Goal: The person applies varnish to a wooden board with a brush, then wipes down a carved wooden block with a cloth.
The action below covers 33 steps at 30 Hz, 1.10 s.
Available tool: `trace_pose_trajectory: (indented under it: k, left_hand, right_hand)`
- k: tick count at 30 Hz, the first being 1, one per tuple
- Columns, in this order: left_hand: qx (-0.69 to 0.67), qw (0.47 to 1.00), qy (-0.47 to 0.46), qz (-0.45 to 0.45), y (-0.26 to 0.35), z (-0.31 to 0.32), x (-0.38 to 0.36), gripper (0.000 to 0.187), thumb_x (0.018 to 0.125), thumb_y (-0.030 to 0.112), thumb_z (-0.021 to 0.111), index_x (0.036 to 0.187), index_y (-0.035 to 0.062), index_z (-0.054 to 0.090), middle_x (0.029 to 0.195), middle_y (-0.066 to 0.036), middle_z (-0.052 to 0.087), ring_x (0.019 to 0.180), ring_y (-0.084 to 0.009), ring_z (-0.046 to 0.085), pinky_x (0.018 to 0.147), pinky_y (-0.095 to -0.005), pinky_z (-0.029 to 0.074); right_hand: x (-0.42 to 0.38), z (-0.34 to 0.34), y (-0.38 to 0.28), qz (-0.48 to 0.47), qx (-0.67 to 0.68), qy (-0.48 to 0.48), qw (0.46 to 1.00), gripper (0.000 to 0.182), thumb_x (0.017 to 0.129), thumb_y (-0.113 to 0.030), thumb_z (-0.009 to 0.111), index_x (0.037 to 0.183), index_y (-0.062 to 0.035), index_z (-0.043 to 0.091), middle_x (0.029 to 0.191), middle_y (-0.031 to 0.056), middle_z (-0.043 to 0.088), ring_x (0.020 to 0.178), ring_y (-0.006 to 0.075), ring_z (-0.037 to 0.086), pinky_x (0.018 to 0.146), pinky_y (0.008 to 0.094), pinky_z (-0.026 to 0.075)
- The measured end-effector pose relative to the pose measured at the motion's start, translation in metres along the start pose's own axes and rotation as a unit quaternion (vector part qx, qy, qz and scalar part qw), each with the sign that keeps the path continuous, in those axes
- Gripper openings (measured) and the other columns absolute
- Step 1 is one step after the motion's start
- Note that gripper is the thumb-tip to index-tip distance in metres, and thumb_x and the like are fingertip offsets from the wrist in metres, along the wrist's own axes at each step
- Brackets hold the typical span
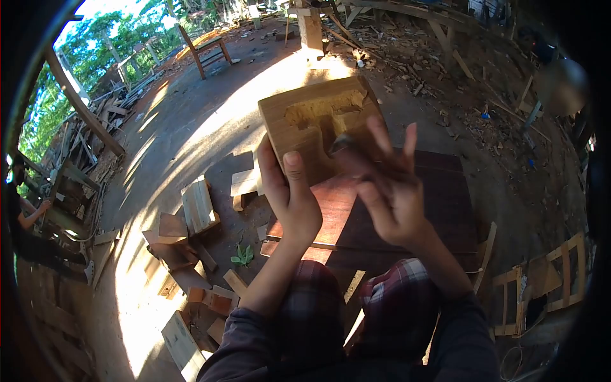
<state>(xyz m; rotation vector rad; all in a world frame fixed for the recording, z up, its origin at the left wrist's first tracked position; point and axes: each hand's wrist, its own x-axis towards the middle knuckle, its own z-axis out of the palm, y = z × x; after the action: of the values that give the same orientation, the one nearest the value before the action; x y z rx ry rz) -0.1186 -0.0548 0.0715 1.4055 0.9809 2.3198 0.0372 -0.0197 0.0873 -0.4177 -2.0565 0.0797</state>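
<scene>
My left hand (289, 194) grips the lower left edge of a light wooden block (312, 121) and holds it upright in front of me. A shape is carved as a hollow into the block's face. My right hand (385, 181) is blurred and presses a small dark piece, perhaps sandpaper (342, 143), against the carved hollow. Below the hands lies a reddish-brown board (439, 210) across my knees, which are in plaid cloth.
Several wood offcuts (197, 204) and blocks lie on the dirt floor at left. A wooden bench frame (207, 48) stands far back. Scrap timber litters the rear ground. Chair frames (547, 274) lean at right. Another person's arm (32, 216) shows at far left.
</scene>
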Motion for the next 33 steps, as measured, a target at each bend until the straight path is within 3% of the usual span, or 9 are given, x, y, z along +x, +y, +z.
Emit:
trace_pose_trajectory:
  k: [2, 6, 7, 9, 16, 22, 25, 28, 33]
  left_hand:
    - [-0.061, 0.997, 0.008, -0.034, 0.003, -0.001, 0.002, 0.041, 0.101, 0.027, 0.041, 0.130, -0.0021, 0.039, 0.119, -0.010, 0.052, 0.109, -0.0137, 0.048, 0.095, -0.0297, 0.039]
    - [-0.148, 0.984, -0.002, -0.104, 0.002, 0.003, 0.003, 0.040, 0.102, 0.027, 0.040, 0.129, -0.0014, 0.041, 0.121, -0.008, 0.052, 0.109, -0.0127, 0.050, 0.093, -0.0295, 0.041]
    - [-0.167, 0.978, -0.004, -0.122, 0.003, 0.005, 0.002, 0.040, 0.102, 0.027, 0.040, 0.129, -0.0015, 0.041, 0.121, -0.008, 0.053, 0.109, -0.0127, 0.050, 0.093, -0.0293, 0.041]
    - [-0.151, 0.982, -0.016, -0.110, 0.001, 0.006, 0.002, 0.040, 0.102, 0.027, 0.040, 0.129, -0.0018, 0.042, 0.120, -0.009, 0.053, 0.108, -0.0127, 0.050, 0.093, -0.0291, 0.042]
    - [-0.036, 0.998, -0.010, -0.056, -0.005, 0.003, 0.002, 0.040, 0.102, 0.028, 0.041, 0.127, -0.0026, 0.045, 0.115, -0.009, 0.056, 0.105, -0.0129, 0.051, 0.092, -0.0283, 0.041]
    - [-0.007, 0.990, -0.063, -0.126, -0.002, 0.005, 0.004, 0.038, 0.100, 0.031, 0.046, 0.119, -0.0009, 0.052, 0.107, -0.007, 0.059, 0.096, -0.0116, 0.057, 0.080, -0.0262, 0.047]
    - [0.028, 0.991, -0.068, -0.115, -0.002, 0.008, 0.002, 0.040, 0.101, 0.028, 0.044, 0.124, -0.0037, 0.048, 0.112, -0.009, 0.058, 0.101, -0.0116, 0.052, 0.089, -0.0267, 0.042]
    - [-0.040, 0.987, -0.029, -0.152, -0.005, 0.000, 0.008, 0.038, 0.100, 0.028, 0.045, 0.123, -0.0035, 0.048, 0.110, -0.009, 0.058, 0.099, -0.0111, 0.052, 0.087, -0.0262, 0.042]
    - [-0.006, 0.997, -0.021, -0.078, -0.002, 0.006, 0.007, 0.036, 0.100, 0.025, 0.046, 0.121, -0.0033, 0.049, 0.108, -0.008, 0.058, 0.098, -0.0107, 0.052, 0.086, -0.0258, 0.042]
  right_hand:
    - [-0.004, -0.010, 0.013, 0.004, 0.050, 0.075, 0.996, 0.038, 0.097, -0.027, 0.043, 0.107, 0.0007, 0.067, 0.120, 0.0159, 0.061, 0.140, 0.0266, 0.027, 0.114, 0.0462, -0.008]
    - [-0.005, -0.021, 0.005, 0.026, -0.023, 0.075, 0.997, 0.038, 0.095, -0.028, 0.044, 0.109, -0.0015, 0.067, 0.116, 0.0140, 0.064, 0.138, 0.0250, 0.031, 0.114, 0.0466, -0.006]
    - [-0.002, -0.017, 0.005, -0.013, -0.068, 0.052, 0.996, 0.038, 0.095, -0.030, 0.045, 0.112, -0.0036, 0.066, 0.116, 0.0115, 0.065, 0.138, 0.0253, 0.031, 0.114, 0.0483, -0.005]
    - [0.003, -0.010, 0.005, -0.097, -0.153, 0.014, 0.983, 0.039, 0.094, -0.034, 0.048, 0.117, -0.0079, 0.065, 0.117, 0.0064, 0.065, 0.138, 0.0258, 0.032, 0.113, 0.0516, -0.003]
    - [0.004, -0.007, -0.008, -0.047, -0.177, -0.091, 0.979, 0.041, 0.088, -0.037, 0.055, 0.121, -0.0131, 0.063, 0.124, 0.0008, 0.061, 0.137, 0.0249, 0.033, 0.111, 0.0582, -0.003]
    - [0.009, -0.016, 0.022, -0.040, -0.272, -0.039, 0.961, 0.033, 0.085, -0.035, 0.059, 0.114, -0.0219, 0.067, 0.123, -0.0045, 0.062, 0.136, 0.0240, 0.034, 0.110, 0.0617, -0.001]
    - [0.000, -0.010, 0.018, -0.015, -0.204, -0.069, 0.976, 0.033, 0.085, -0.036, 0.059, 0.114, -0.0236, 0.068, 0.122, -0.0049, 0.062, 0.136, 0.0245, 0.034, 0.110, 0.0611, -0.001]
    - [-0.004, -0.003, 0.010, -0.037, -0.164, -0.134, 0.977, 0.035, 0.085, -0.038, 0.057, 0.116, -0.0236, 0.067, 0.123, -0.0061, 0.061, 0.137, 0.0248, 0.033, 0.111, 0.0601, -0.003]
    - [0.002, 0.000, 0.023, -0.050, -0.240, -0.056, 0.968, 0.037, 0.087, -0.043, 0.053, 0.117, -0.0253, 0.066, 0.125, -0.0075, 0.060, 0.137, 0.0246, 0.033, 0.111, 0.0586, -0.005]
